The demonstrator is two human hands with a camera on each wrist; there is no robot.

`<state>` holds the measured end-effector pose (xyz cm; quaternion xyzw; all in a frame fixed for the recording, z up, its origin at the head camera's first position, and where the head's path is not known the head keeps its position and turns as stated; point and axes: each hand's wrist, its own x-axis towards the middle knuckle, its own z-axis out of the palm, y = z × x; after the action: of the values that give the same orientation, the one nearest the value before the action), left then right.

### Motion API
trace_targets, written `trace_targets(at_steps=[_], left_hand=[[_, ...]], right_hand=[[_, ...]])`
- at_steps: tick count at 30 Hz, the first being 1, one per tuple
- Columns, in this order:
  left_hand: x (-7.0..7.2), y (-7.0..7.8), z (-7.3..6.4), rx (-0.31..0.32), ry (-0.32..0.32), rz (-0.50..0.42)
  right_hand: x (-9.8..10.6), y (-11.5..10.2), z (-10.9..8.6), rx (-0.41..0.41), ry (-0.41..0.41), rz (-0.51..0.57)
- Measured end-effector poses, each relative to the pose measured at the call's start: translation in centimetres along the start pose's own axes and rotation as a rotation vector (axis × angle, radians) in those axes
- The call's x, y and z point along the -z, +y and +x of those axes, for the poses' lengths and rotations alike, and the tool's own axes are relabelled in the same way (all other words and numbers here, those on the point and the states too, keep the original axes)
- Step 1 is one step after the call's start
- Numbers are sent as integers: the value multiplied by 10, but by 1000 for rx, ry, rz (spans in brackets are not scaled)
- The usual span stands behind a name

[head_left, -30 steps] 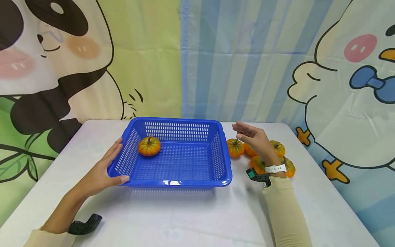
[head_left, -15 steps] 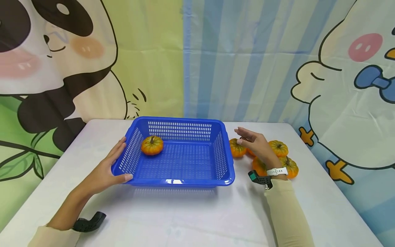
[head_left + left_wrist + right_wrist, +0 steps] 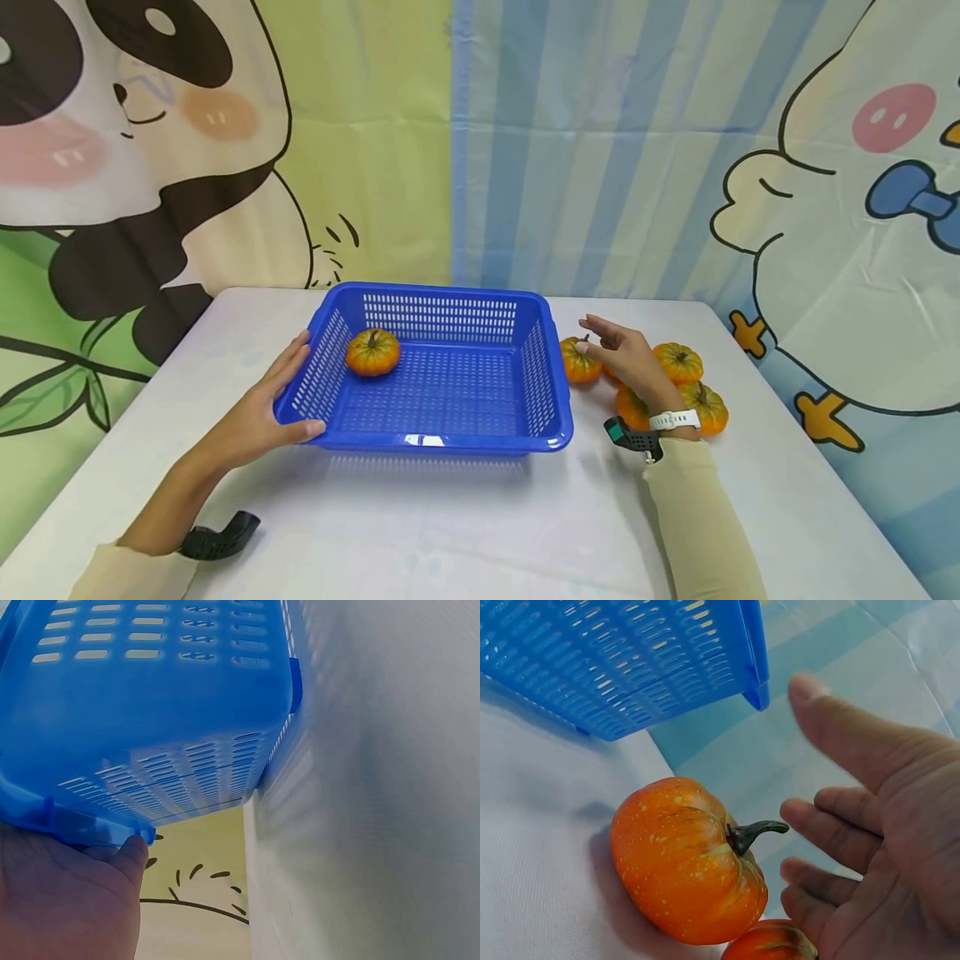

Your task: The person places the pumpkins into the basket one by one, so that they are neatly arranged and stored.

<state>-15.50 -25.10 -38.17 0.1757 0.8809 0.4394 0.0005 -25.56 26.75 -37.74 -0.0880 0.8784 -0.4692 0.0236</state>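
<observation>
A blue plastic basket (image 3: 450,444) with slotted walls stands on the white table, one small orange pumpkin (image 3: 372,352) inside near its left wall. My left hand (image 3: 251,425) holds the basket's front-left corner, thumb at the front rim and fingers along the left side. The left wrist view shows that hand (image 3: 67,892) against the rim. Just right of the basket, my right hand (image 3: 628,357) hovers over another pumpkin (image 3: 576,360). In the right wrist view its fingers are loosely bent and apart from that pumpkin's dark stem (image 3: 756,834), holding nothing.
More pumpkins lie beneath and beyond my right forearm, among them one at the back (image 3: 678,362) and one at the right (image 3: 705,408). A cartoon curtain (image 3: 570,150) hangs behind the table's (image 3: 450,533) back edge.
My right hand has lowered closer to the nearest pumpkin, its fingers drawing nearer the thumb. The whole head view has shifted slightly. My left hand stays on the basket.
</observation>
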Motion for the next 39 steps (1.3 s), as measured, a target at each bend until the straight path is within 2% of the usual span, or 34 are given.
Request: trace_targets(at_steps=[10, 21, 27, 35, 39], left_hand=[[1, -1, -4, -14, 3, -6], [1, -2, -4, -17, 8, -2], [1, -1, -2, -27, 1, -9], [2, -1, 0, -26, 2, -5], [1, -1, 0, -25, 0, -6]], right_hand=[[-4, -1, 5, -69, -81, -85], [-10, 2, 12, -108, -88, -51], [-11, 2, 11, -149, -103, -117], [-12, 2, 9, -137, -94, -234], [-13, 2, 9, -161, -87, -260]])
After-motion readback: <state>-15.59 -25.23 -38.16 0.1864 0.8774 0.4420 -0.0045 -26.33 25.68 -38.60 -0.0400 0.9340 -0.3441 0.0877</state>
